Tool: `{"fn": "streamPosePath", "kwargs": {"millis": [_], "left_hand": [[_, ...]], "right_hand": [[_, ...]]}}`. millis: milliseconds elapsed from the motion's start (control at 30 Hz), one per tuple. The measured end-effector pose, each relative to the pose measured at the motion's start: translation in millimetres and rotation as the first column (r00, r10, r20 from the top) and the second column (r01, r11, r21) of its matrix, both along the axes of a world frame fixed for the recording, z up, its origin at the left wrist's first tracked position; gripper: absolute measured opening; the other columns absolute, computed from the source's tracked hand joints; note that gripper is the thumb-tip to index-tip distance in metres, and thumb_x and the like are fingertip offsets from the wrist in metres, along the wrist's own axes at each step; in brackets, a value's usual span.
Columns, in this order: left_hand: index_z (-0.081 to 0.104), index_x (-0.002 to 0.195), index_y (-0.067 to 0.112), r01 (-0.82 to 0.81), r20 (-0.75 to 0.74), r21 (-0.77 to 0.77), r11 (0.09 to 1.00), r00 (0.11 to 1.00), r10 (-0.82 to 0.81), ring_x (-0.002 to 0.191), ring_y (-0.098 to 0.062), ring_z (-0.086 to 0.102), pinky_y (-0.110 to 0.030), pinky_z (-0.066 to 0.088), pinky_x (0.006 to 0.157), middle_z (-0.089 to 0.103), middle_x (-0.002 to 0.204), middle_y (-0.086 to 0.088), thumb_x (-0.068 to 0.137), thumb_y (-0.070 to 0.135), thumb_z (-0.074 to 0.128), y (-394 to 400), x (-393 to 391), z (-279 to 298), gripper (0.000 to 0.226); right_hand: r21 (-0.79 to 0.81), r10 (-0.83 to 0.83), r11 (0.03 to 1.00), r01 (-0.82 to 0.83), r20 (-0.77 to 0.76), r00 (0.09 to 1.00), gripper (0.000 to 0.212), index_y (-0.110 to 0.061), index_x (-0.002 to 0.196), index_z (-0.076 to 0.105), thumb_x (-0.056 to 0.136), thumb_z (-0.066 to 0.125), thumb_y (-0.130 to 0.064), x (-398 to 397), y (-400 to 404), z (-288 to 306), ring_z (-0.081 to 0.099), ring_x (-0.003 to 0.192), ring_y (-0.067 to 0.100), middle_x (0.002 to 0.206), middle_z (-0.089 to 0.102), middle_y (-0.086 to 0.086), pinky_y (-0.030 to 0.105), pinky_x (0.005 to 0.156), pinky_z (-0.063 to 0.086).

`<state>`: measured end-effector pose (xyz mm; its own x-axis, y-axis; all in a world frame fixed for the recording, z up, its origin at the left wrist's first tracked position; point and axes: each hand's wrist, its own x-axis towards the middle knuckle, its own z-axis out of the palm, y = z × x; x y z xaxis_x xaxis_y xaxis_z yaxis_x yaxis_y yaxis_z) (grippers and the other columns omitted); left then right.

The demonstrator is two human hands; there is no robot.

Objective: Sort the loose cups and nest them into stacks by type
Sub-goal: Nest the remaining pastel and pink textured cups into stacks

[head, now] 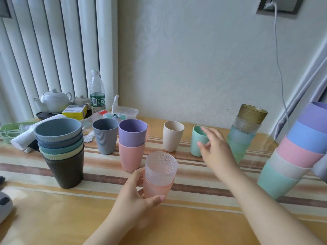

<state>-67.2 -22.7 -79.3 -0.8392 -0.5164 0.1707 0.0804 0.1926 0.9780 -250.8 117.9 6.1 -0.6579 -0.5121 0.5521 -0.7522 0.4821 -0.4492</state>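
Nearest, left hand (139, 195): it holds the pair of translucent dimpled plastic cups (159, 174), a clear one nested in a pink one; thumb in front and fingers curled behind the pink wall, probably to keep this small stack steady while the other hand works.
Right hand (215, 147): it reaches forward over the table, fingers spread and loose, with nothing in it; the fingertips are just at the mint green smooth plastic cup (197, 141), so I judge it is about to take this one.
Left of the right hand: a beige smooth plastic cup (172, 136) stands alone, and farther left a purple smooth cup nested in a pink one (131, 144), a stack of the same type already begun.
Beyond the left hand, to its left: a single grey ribbed cup (105, 137) and the stack of ribbed cups on a dark brown one (62, 152); the grey one seems to wait for that stack.
Just right of the right hand: the stack of dimpled translucent cups with an amber one on top (246, 131), which leans a little; the held pair probably belongs there.
Far right of both hands: a tall leaning stack of smooth pastel cups (299, 156), likely where the mint and beige cups go.
Farthest, back left: a white ceramic teapot (54, 100) and a clear plastic water bottle (97, 91), not part of the sorting.
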Motion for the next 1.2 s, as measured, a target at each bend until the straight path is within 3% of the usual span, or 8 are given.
{"fn": "streamPosePath", "kwargs": {"millis": [167, 333, 500, 667, 800, 900, 1067, 1200], "left_hand": [[0.052, 0.112, 0.032, 0.014, 0.007, -0.010, 1.000, 1.000, -0.014, 0.097, 0.003, 0.057, -0.013, 0.050, 0.079, 0.064, 0.108, 0.005, 0.047, 0.029, 0.085, -1.9, -5.8, -2.1, 0.073], [0.051, 0.113, 0.036, 0.001, 0.025, -0.032, 0.999, 1.000, -0.001, 0.097, 0.003, 0.057, -0.015, 0.050, 0.080, 0.064, 0.108, 0.006, 0.044, 0.037, 0.084, -4.2, -9.1, -5.5, 0.076], [0.051, 0.113, 0.036, -0.003, 0.036, -0.048, 0.999, 0.999, 0.004, 0.103, -0.002, 0.057, -0.028, 0.050, 0.093, 0.063, 0.111, 0.010, 0.041, 0.046, 0.082, -4.0, -9.7, -4.7, 0.079], [0.052, 0.105, 0.044, -0.015, 0.041, -0.061, 0.998, 0.999, 0.017, 0.102, -0.003, 0.058, -0.028, 0.050, 0.090, 0.065, 0.106, 0.012, 0.041, 0.045, 0.081, -1.1, -7.3, -2.7, 0.070], [0.052, 0.110, 0.035, -0.018, 0.043, -0.043, 0.999, 0.999, 0.019, 0.101, -0.004, 0.059, -0.029, 0.052, 0.089, 0.065, 0.109, 0.006, 0.042, 0.043, 0.081, 0.2, -2.7, -3.0, 0.075], [0.051, 0.112, 0.034, -0.020, 0.038, -0.019, 1.000, 0.999, 0.021, 0.105, -0.010, 0.060, -0.029, 0.052, 0.089, 0.063, 0.109, 0.005, 0.046, 0.033, 0.084, 1.6, 2.3, -2.9, 0.074], [0.044, 0.121, 0.036, -0.003, 0.029, -0.009, 1.000, 1.000, 0.003, 0.103, 0.001, 0.058, -0.026, 0.051, 0.090, 0.060, 0.117, 0.008, 0.050, 0.033, 0.082, 2.7, 5.6, -1.1, 0.080], [0.044, 0.121, 0.039, 0.019, 0.034, 0.014, 1.000, 0.999, -0.020, 0.102, -0.010, 0.064, -0.035, 0.053, 0.090, 0.061, 0.118, 0.006, 0.047, 0.038, 0.082, 0.9, 5.1, -2.8, 0.083]], "right_hand": [[0.304, -0.185, 0.939, 0.161, 0.052, 0.981, 0.042, -0.008, 0.134, 0.041, 0.093, 0.044, -0.016, -58.7, -11.2, -5.7, 0.048, 0.120, 0.025, 0.142, 0.040, 0.006, 0.032, 0.098, 0.037], [0.216, -0.214, 0.957, 0.192, 0.086, 0.973, 0.019, -0.003, 0.088, 0.062, 0.092, 0.045, -0.010, -66.7, -11.3, -19.3, 0.054, 0.093, 0.032, 0.090, 0.054, 0.009, 0.030, 0.068, 0.031], [0.032, -0.116, 0.993, 0.116, -0.016, 0.993, 0.014, -0.004, 0.083, 0.064, 0.089, 0.051, -0.006, -28.4, 11.0, -7.3, 0.052, 0.078, 0.024, 0.080, 0.053, 0.002, 0.024, 0.061, 0.024], [-0.113, 0.058, 0.991, -0.074, -0.141, 0.988, 0.010, -0.008, 0.088, 0.064, 0.089, 0.055, -0.011, 36.0, 44.5, 30.0, 0.057, 0.068, 0.015, 0.078, 0.059, -0.001, 0.015, 0.063, 0.039], [-0.095, 0.123, 0.985, -0.141, -0.172, 0.977, 0.016, -0.010, 0.087, 0.064, 0.087, 0.050, -0.019, 56.2, 51.6, 41.8, 0.054, 0.073, 0.011, 0.078, 0.058, -0.005, 0.011, 0.064, 0.039], [-0.058, 0.111, 0.991, -0.119, -0.133, 0.985, 0.010, -0.008, 0.084, 0.065, 0.088, 0.056, -0.009, 46.0, 49.1, 27.0, 0.050, 0.075, 0.009, 0.078, 0.059, -0.002, 0.006, 0.065, 0.037], [0.053, 0.085, 0.995, -0.084, -0.020, 0.996, 0.011, -0.009, 0.084, 0.067, 0.086, 0.057, -0.004, 22.8, 34.6, -7.0, 0.052, 0.071, 0.013, 0.075, 0.055, -0.006, 0.024, 0.068, 0.038], [-0.021, 0.061, 0.998, -0.064, -0.099, 0.993, 0.012, -0.006, 0.086, 0.067, 0.087, 0.056, -0.006, 13.1, 15.9, 15.9, 0.052, 0.072, 0.016, 0.079, 0.058, -0.001, 0.019, 0.065, 0.032]]}}
